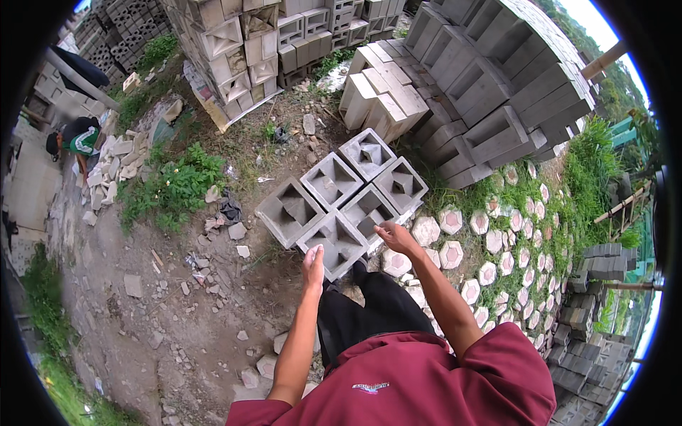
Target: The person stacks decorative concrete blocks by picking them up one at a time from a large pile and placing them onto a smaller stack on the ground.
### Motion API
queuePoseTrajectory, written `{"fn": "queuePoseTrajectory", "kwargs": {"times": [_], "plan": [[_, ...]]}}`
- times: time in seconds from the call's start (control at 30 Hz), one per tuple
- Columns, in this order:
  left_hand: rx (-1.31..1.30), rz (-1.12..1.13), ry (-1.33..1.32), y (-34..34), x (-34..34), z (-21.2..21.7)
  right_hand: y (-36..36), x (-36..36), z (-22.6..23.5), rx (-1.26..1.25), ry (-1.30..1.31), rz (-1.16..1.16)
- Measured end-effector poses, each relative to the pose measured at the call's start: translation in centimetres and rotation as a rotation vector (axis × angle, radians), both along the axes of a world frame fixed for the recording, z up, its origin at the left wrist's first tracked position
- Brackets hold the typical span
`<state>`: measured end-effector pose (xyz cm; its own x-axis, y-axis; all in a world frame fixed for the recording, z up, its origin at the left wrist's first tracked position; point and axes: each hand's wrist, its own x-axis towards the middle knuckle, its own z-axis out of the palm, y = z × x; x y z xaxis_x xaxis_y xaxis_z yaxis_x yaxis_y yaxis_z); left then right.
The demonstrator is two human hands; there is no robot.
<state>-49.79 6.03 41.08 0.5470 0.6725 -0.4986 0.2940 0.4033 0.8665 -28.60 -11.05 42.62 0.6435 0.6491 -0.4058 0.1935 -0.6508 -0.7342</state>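
Several grey hollow concrete blocks stand close together in two rows on the ground before me, their square openings facing up. My left hand (312,266) is at the left side of the nearest block (346,264), fingers stretched upward by its rim; whether it touches cannot be made out. My right hand (396,237) has curled fingers over the near right rim of the block beside it (380,201). Its fingertips are partly hidden, so any grip on the rim is unclear. Farther off are another block (332,179) and a tilted-looking left block (290,211).
Tall block stacks (490,85) rise at the far right, with a pale stack (238,60) at the far left. Hexagonal pavers (451,254) lie in grass to my right. Broken rubble (117,167) lies leftward near a bending person (82,138). My shoe (360,270) is close to the blocks.
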Motion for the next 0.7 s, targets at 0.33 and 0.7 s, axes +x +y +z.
{"fn": "queuePoseTrajectory", "kwargs": {"times": [0.33, 0.7], "plan": [[-0.104, -0.290, -0.138, -2.5, -0.2, 8.5, -9.8, -7.8, 8.4, 0.317, 0.013, -0.435], [-0.115, -0.509, -0.101, -12.1, -2.0, 11.8, -22.9, -17.1, 12.0, 0.354, 0.009, -0.664]]}}
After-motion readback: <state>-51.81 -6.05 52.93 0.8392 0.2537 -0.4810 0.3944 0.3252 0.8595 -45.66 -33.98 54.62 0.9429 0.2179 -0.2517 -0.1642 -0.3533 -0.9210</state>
